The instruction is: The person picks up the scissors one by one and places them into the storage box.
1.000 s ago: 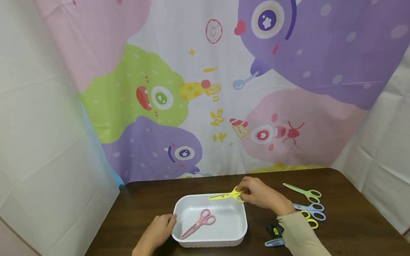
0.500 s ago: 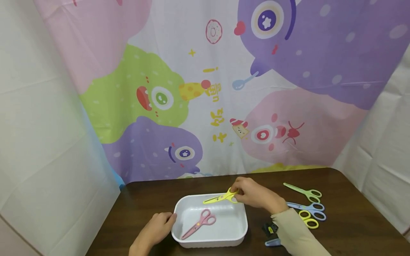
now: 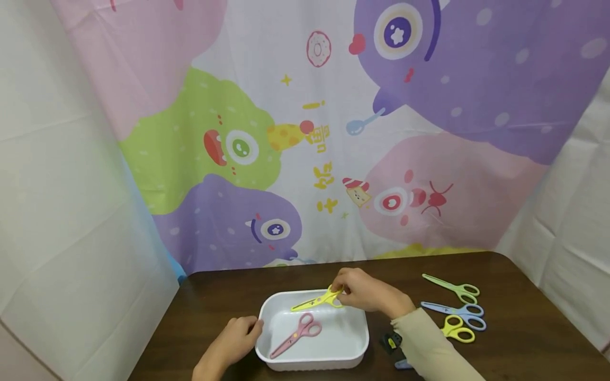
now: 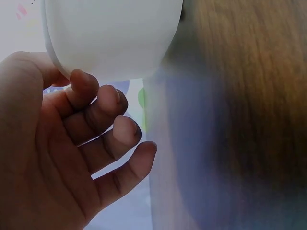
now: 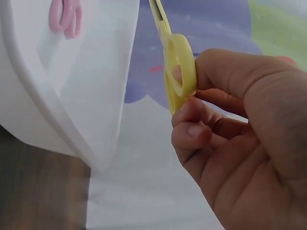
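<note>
Two pairs are noted at the white tray (image 3: pixel 314 364) in the head view: pink scissors (image 3: pixel 296 334) lie inside, and yellow scissors (image 3: pixel 318 301) are over its far part, with green scissors (image 3: pixel 458 289), blue scissors (image 3: pixel 455 309) and a second yellow pair (image 3: pixel 449 331) to the right on the dark table (image 3: pixel 205 296). By the left wrist view, I observe the left hand (image 4: pixel 60 139) pinching the tray's rim. In the right wrist view, the right hand (image 5: pixel 240 124) is clamped on the yellow scissors' handle loops.
</note>
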Demonstrator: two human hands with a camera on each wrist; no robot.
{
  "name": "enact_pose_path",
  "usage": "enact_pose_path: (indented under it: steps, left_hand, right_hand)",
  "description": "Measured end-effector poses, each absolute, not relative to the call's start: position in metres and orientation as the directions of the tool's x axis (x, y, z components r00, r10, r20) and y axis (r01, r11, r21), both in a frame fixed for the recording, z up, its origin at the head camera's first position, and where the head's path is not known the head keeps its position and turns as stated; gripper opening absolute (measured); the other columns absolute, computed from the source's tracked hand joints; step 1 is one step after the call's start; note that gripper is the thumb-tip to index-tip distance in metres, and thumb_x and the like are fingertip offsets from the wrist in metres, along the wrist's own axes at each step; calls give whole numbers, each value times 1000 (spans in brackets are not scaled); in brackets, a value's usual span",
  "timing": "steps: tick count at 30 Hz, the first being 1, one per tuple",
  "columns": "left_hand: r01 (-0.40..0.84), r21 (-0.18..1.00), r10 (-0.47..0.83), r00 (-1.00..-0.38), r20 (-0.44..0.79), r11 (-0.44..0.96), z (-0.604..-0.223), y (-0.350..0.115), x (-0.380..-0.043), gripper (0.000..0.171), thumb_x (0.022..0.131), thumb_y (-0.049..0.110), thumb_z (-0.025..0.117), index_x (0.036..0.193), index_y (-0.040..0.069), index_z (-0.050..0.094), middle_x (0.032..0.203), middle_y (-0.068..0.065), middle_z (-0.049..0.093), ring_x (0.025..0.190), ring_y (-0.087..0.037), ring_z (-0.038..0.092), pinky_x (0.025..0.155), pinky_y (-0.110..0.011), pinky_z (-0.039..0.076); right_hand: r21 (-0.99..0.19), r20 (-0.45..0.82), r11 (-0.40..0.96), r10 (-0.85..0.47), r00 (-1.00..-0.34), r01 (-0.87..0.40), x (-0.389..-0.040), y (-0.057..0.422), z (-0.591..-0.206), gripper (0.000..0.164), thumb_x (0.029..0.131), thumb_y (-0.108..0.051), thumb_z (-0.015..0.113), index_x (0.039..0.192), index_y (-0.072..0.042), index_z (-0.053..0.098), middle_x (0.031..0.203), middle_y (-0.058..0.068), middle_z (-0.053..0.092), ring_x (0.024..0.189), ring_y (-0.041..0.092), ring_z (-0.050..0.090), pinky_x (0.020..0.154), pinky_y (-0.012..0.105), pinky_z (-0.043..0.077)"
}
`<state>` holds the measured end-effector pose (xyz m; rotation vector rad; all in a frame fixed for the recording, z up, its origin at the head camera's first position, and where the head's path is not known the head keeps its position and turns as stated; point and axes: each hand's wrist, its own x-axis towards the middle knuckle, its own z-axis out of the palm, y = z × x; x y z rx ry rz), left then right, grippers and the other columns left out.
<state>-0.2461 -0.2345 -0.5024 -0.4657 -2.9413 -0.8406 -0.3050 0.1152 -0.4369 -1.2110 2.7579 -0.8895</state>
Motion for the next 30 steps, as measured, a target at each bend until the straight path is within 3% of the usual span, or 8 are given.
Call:
enact_pose_path:
  steps: [9,17,30]
  left_hand:
    - [313,528,279,-949,146,789,-505,-235,-248,25,102,23,59,83,12,71,72,8,61,69,-6,52,64,-26,46]
    - [310,545,272,-950,152,779,-505,-235,-248,34,102,22,59,68,17,56,60,10,44,58,-2,41,56,-22,37]
    - [316,534,270,-949,165,784,-506,-234,-249,35,101,23,60,66,18,54,59,12,41,57,-1,38,54,-22,35]
  right_hand:
    - [-517,169,539,-698,-696,-666,-309,100,-445,17,89,-3,72,105,-3,76,102,5,68,83,7,57,75,22,52]
    - [-495,158,535,-719,-676,-685,-312,90,-444,17,91,-3,71,107,-4,76,102,4,69,85,7,58,76,21,52]
    - [-480,113,526,-757,-644,-702,-312,76,-440,16,94,-4,69,108,-5,77,102,3,68,85,4,57,78,20,52]
